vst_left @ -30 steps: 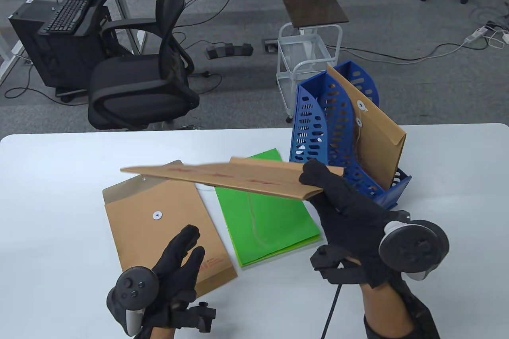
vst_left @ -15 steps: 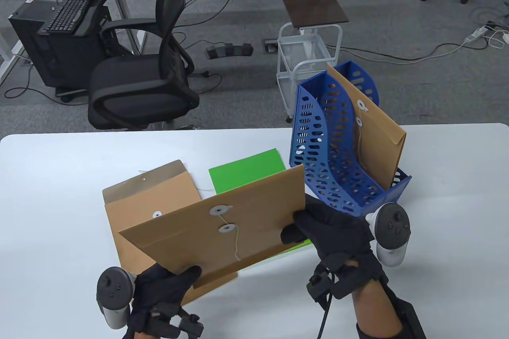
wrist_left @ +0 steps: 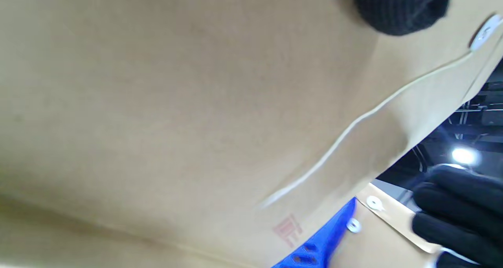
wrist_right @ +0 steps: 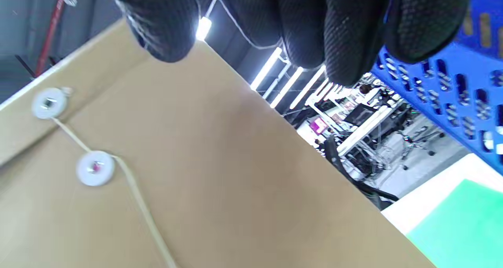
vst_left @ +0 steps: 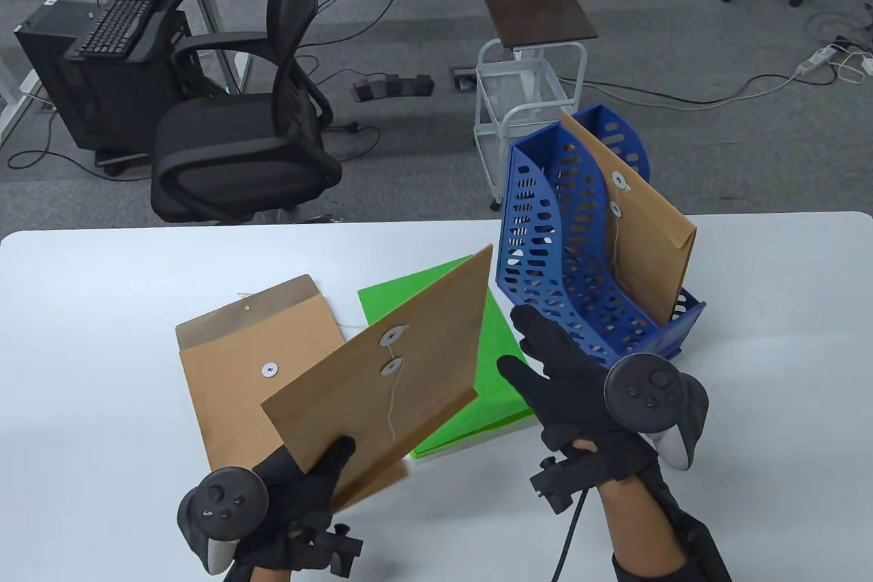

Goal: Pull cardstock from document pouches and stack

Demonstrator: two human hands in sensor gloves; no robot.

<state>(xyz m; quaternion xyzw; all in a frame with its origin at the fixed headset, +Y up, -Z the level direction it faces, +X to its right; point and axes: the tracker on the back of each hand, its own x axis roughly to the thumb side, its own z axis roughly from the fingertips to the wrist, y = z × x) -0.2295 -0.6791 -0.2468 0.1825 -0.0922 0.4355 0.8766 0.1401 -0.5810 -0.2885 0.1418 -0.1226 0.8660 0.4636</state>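
My left hand grips the lower corner of a closed brown string-tie pouch and holds it tilted above the table; it fills the left wrist view. My right hand is open just right of the pouch, off it, fingers spread. In the right wrist view the pouch lies below my fingers. A green cardstock stack lies under it. An opened pouch lies flat at the left. Another pouch stands in the blue file rack.
The white table runs to both sides. The blue rack stands at the back right. Beyond the far edge are an office chair and a small white cart.
The pouch was flipped string-side up, taken by my left hand at its lower corner, and tilted steeper. My right hand has let go of its right edge and opened.
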